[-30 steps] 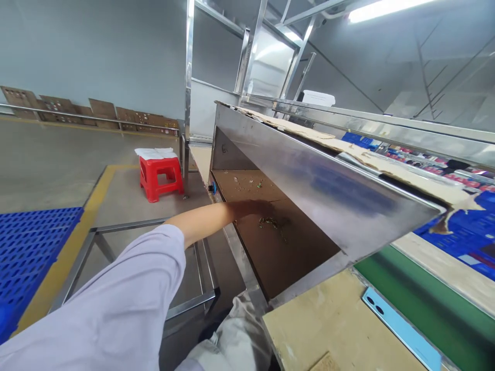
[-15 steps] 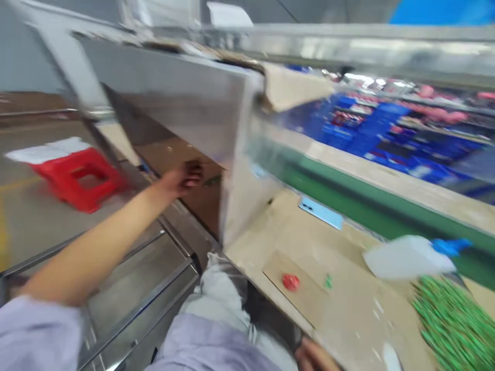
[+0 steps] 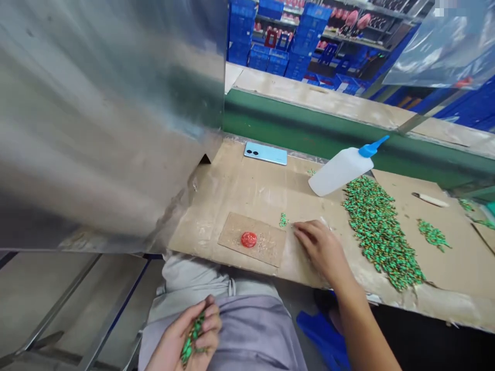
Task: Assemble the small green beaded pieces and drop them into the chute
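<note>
- Two hands show: the left hand (image 3: 197, 335) at the bottom, left of centre, and the right hand (image 3: 294, 226) right of centre.
- The left hand curls loosely around a batch of green pieces (image 3: 188, 344), too overlapped to count.
- The right hand's thumb and forefinger nearly meet just beside one small green cluster (image 3: 283, 220) near the middle; whether they pinch anything cannot be told.
- One large green heap (image 3: 381, 232), its pieces beyond counting, spreads over the workbench (image 3: 255, 193) at centre right; one smaller patch (image 3: 432, 235) lies to its right.
- One red disc (image 3: 248, 239) rests on one cardboard rectangle (image 3: 232, 232), just below the middle.
- One white bottle (image 3: 336, 172) with one blue nozzle (image 3: 369, 150) slants at upper right of centre.
- One light-blue phone (image 3: 266, 153) with two dark lenses lies at upper centre; a faint mark near its lower right corner is too small to read.
- Blue crates (image 3: 277, 61) stack at the top, too many to count.
</note>
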The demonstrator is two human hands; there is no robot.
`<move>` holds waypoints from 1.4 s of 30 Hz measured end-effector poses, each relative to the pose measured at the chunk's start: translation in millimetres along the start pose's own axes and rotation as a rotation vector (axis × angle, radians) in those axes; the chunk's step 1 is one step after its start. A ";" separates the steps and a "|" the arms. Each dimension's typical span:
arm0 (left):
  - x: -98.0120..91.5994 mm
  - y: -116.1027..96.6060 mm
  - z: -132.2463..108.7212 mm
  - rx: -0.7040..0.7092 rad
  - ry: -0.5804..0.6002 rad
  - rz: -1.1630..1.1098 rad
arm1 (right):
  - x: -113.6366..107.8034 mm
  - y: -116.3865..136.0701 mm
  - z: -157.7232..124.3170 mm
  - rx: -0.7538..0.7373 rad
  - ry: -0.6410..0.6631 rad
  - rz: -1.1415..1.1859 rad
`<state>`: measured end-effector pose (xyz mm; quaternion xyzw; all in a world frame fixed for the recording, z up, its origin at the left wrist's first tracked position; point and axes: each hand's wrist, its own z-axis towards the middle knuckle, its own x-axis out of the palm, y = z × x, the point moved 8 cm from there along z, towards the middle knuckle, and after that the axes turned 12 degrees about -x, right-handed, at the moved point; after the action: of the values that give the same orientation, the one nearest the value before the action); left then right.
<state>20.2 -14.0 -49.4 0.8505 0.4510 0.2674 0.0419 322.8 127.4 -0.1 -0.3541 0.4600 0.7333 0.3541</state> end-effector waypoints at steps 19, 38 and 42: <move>40.8 -27.5 -38.7 0.030 0.361 0.461 | -4.6 -23.8 -24.6 0.342 -0.207 0.146; 79.0 -7.9 -18.0 0.189 0.410 0.761 | -1.5 97.2 -38.1 0.052 -0.242 0.678; 89.4 10.0 -15.2 0.357 0.353 1.180 | 5.0 137.9 -35.3 -0.211 -0.107 0.679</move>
<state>60.4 48.1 4.0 0.8928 -0.0550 0.3022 -0.3294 210.6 50.8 42.6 -0.1767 0.4537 0.8702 0.0752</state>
